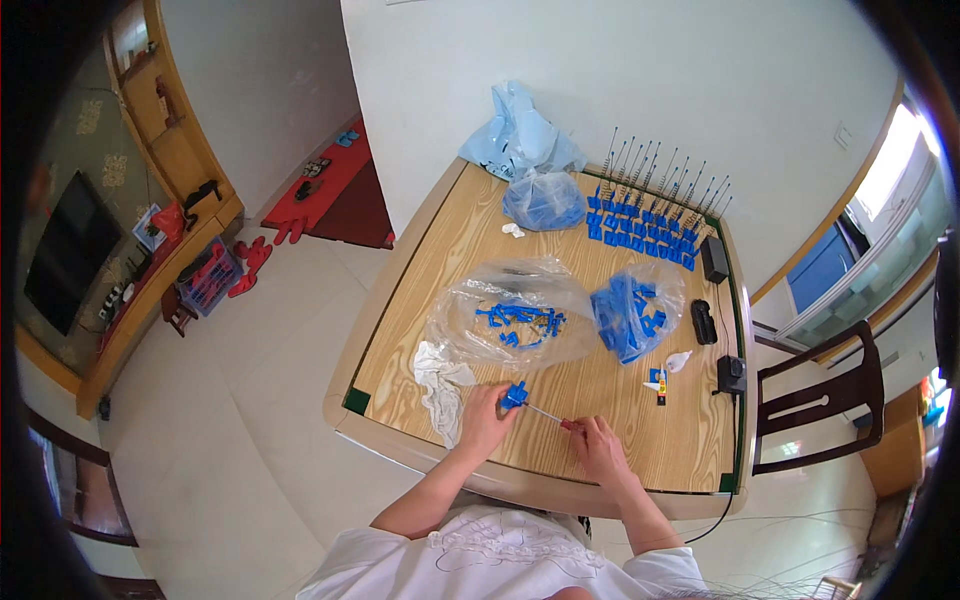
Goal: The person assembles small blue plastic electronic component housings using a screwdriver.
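Near the table's front edge, my left hand (487, 420) is closed around a small blue plastic part (515, 394). My right hand (602, 450) grips the red handle of a screwdriver (545, 413), its thin metal shaft pointing left and meeting the blue part. Whether the tip sits inside the part is too small to tell. Just beyond my hands lies an opened clear plastic bag (470, 335) with blue pieces and small brass-coloured bits (520, 322) in it. Right of that is another clear bag (630, 312) full of blue parts. A crumpled white cloth (440, 390) rests beside my left hand.
Rows of blue pieces with upright springs and rods (645, 225) stand at the far right. Behind are a filled bag (543, 203) and a light blue bag (520, 130). Black boxes (714, 260) line the right edge; a small glue tube (660, 385) lies nearer. A chair (820, 400) stands right.
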Available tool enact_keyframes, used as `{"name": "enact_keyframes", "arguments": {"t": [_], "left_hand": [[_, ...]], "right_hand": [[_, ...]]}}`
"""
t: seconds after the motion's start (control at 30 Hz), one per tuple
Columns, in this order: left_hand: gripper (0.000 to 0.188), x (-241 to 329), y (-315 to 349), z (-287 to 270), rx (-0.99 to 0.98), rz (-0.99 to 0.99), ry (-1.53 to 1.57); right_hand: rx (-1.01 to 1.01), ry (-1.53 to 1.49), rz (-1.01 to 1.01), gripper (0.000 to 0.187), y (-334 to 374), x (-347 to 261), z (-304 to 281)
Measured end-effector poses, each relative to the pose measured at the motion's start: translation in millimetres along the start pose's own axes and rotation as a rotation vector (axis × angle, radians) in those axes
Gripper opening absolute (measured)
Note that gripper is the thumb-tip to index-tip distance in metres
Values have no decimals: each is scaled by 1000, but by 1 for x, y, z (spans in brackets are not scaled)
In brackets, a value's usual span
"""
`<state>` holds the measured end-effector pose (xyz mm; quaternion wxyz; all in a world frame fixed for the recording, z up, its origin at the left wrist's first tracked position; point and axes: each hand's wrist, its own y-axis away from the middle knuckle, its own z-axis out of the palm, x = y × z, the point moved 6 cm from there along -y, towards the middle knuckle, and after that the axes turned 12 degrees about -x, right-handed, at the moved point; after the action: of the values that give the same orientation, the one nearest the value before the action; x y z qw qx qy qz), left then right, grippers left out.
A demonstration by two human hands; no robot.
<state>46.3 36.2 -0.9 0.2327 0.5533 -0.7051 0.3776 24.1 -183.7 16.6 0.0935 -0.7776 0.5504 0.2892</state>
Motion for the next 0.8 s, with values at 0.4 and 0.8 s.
{"name": "enact_keyframes", "arguments": {"t": [0.4,0.8], "left_hand": [[44,-3,0,1,-8,-17,20],[45,-3,1,0,13,13,5]], "right_hand": [[-15,-57,-4,27,0,-9,-5],[-120,-65,93,28,-1,-10,-1]]}}
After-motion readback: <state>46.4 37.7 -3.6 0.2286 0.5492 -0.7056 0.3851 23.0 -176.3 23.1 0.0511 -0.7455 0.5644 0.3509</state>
